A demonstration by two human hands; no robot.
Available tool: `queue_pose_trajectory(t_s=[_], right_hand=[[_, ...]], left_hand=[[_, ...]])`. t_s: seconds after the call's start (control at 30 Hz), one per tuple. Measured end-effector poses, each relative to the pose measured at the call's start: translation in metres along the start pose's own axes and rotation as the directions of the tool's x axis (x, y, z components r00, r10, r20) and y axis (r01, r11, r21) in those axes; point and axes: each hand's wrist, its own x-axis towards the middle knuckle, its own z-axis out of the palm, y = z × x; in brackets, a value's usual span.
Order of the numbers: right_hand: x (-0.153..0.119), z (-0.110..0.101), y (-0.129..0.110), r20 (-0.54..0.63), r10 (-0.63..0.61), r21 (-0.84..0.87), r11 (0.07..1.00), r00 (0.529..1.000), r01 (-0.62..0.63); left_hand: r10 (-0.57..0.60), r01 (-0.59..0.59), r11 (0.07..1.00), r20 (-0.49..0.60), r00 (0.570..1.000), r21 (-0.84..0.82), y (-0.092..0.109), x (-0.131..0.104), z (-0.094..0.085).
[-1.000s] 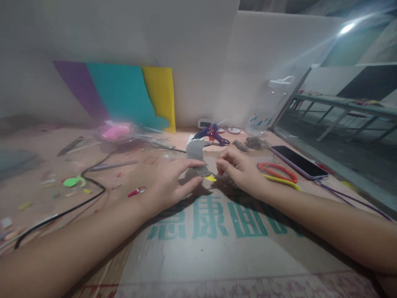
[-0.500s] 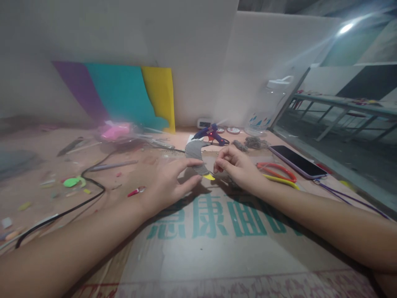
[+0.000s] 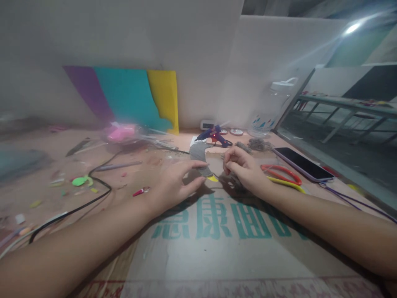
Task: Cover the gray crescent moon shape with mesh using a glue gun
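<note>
A grey, curved piece [image 3: 198, 152] with a yellow tip at its lower end lies in the middle of the work surface. My left hand [image 3: 178, 180] holds its lower part between thumb and fingers. To the right of the piece, my right hand [image 3: 240, 165] is closed in a pinch, and a thin grey strand seems to run from it toward the yellow tip. What the right fingertips pinch is too small to make out. Behind the piece sits a blue glue gun [image 3: 214, 134] with a red light.
Orange-and-yellow-handled pliers [image 3: 282, 174] and a phone [image 3: 302, 163] lie right of my right hand. Grey yarn bundles [image 3: 259, 144] and a clear bottle [image 3: 266, 111] stand behind. A black cable [image 3: 89, 198], a pen [image 3: 119, 165] and several scraps are at left.
The whole view has shifted slightly, so things appear a little further right. My right hand has moved slightly away from the grey piece. My left hand keeps its hold.
</note>
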Motion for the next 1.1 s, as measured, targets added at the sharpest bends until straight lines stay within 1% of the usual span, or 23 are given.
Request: queue_pose_trajectory(t_s=[0.1,0.17,0.33,0.43,0.5,0.57,0.63,0.67,0.73,0.8,0.87,1.0,1.1], right_hand=[[0.0,0.0,0.002,0.018,-0.009,0.025,1.0,1.0,0.008],[0.001,0.001,0.003,0.008,-0.007,0.01,1.0,1.0,0.007],[0.003,0.001,0.0,-0.062,0.021,-0.124,0.992,0.998,-0.028],[0.004,-0.002,-0.009,-0.071,0.028,-0.273,0.961,0.997,-0.046],[0.006,-0.003,-0.017,-0.03,0.073,-0.304,0.949,0.997,-0.079],[0.007,-0.004,-0.024,0.047,0.197,-0.203,0.962,0.979,-0.184],[0.007,-0.004,-0.031,0.148,0.319,-0.07,0.948,0.936,-0.312],[0.007,-0.004,-0.034,0.19,0.359,-0.032,0.933,0.914,-0.359],[0.006,-0.003,-0.036,0.251,0.412,-0.018,0.907,0.876,-0.421],[0.005,-0.003,-0.035,0.283,0.438,-0.029,0.893,0.853,-0.449],[0.005,-0.002,-0.031,0.294,0.424,-0.037,0.901,0.857,-0.433],[0.007,0.0,-0.02,0.244,0.339,-0.066,0.94,0.909,-0.333],[0.007,0.001,-0.015,0.227,0.325,-0.06,0.945,0.918,-0.32]], left_hand=[[0.0,0.0,1.0,0.003,1.0,0.0,0.001,0.0,0.0],[-0.009,0.009,1.0,0.003,1.0,0.009,0.001,0.001,0.0],[-0.013,0.013,1.0,-0.008,1.0,0.018,0.003,0.001,-0.001],[-0.017,0.018,1.0,-0.017,1.0,0.02,0.004,0.002,-0.001],[-0.015,0.016,1.0,-0.022,1.0,0.025,0.004,0.002,-0.002],[-0.006,0.006,1.0,-0.022,1.0,0.026,0.003,0.002,-0.002],[0.0,0.0,1.0,-0.018,1.0,0.027,0.002,0.002,-0.002],[0.003,-0.002,1.0,-0.017,1.0,0.03,0.001,0.002,-0.001],[0.008,-0.007,0.999,-0.019,1.0,0.039,-0.001,0.001,-0.001],[0.02,-0.019,0.999,-0.024,1.0,0.048,-0.002,0.001,-0.001],[0.024,-0.022,0.998,-0.036,0.999,0.057,-0.002,0.001,-0.001],[-0.009,0.013,0.998,-0.067,0.998,0.058,-0.001,0.0,-0.001],[-0.003,0.006,0.999,-0.08,0.997,0.04,0.0,-0.001,-0.001]])
